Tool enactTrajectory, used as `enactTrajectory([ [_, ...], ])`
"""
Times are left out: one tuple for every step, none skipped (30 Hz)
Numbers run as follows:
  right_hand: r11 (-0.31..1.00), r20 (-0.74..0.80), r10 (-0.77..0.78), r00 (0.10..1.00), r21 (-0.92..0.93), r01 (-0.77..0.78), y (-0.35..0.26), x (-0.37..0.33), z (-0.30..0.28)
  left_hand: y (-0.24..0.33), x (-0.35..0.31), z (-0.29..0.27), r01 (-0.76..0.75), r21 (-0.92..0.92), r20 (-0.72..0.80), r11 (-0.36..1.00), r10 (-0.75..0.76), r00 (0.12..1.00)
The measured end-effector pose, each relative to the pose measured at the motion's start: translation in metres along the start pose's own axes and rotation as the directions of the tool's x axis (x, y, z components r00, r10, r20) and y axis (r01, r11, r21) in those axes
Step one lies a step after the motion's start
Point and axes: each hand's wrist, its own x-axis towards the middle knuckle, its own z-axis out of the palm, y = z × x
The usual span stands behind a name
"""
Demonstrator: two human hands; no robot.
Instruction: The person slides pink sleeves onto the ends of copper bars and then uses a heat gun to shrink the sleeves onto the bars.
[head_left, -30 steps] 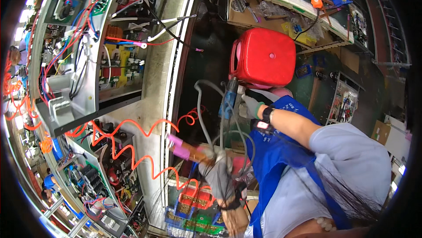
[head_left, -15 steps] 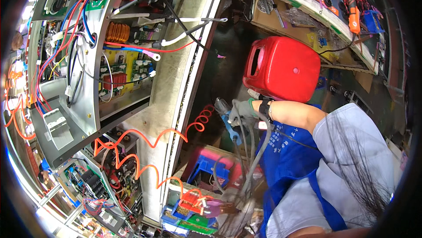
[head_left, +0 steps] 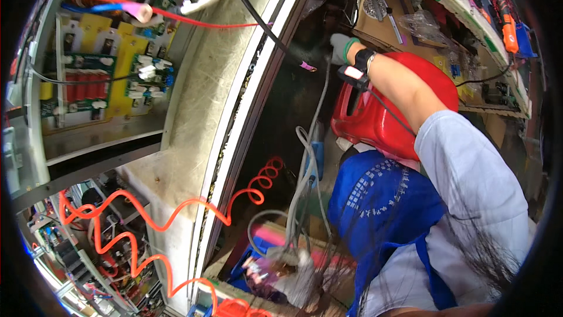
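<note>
My right hand (head_left: 341,48), in a grey glove with a green cuff, reaches up past the red plastic jerrycan (head_left: 431,85). Its fingers are closed around a thin grey cable (head_left: 324,91) that runs down from it. Low in the view my left hand (head_left: 296,282), also gloved and blurred, is closed where the looped grey cable (head_left: 298,191) gathers. A blue-handled tool (head_left: 317,156) hangs beside these loops, apart from both hands; its tip is hidden. Part of the left fingers is smeared by motion.
An open metal cabinet with circuit boards and loose wires stands left, beside a pale ledge (head_left: 193,82). A coiled orange air hose (head_left: 176,214) crosses the ledge. Cardboard (head_left: 375,27), a blue bin (head_left: 261,246) and an orange-handled tool (head_left: 510,34) lie around the edges.
My right hand has left the blue-handled tool and moved up beyond the jerrycan with the thin cable. My left hand has shifted slightly left and down. The whole view has shifted.
</note>
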Motion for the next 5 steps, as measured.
enactTrajectory([
  [0.962, -0.084, -0.043, 0.996, -0.271, 0.019, 0.008, 0.014, 0.001, -0.021, 0.014, 0.004, -0.136, 0.270, 0.147, 0.953, 0.099, 0.984],
  [0.930, 0.061, -0.012, 0.998, -0.367, 0.034, 0.019, 0.034, -0.005, -0.040, 0.027, 0.009, -0.314, 0.581, 0.277, 0.751, 0.180, 0.944],
  [0.931, 0.029, -0.187, 0.982, -0.313, 0.187, 0.034, 0.048, -0.012, -0.058, 0.040, 0.015, -0.510, 0.632, 0.426, 0.584, 0.288, 0.858],
  [0.793, 0.166, -0.172, 0.971, -0.562, 0.236, 0.042, 0.072, -0.020, -0.074, 0.049, 0.021, -0.387, 0.573, 0.329, 0.722, 0.230, 0.916],
  [0.805, 0.146, -0.227, 0.963, -0.529, 0.270, 0.047, 0.083, -0.009, -0.093, 0.053, 0.034, -0.252, 0.490, 0.239, 0.835, 0.150, 0.960],
])
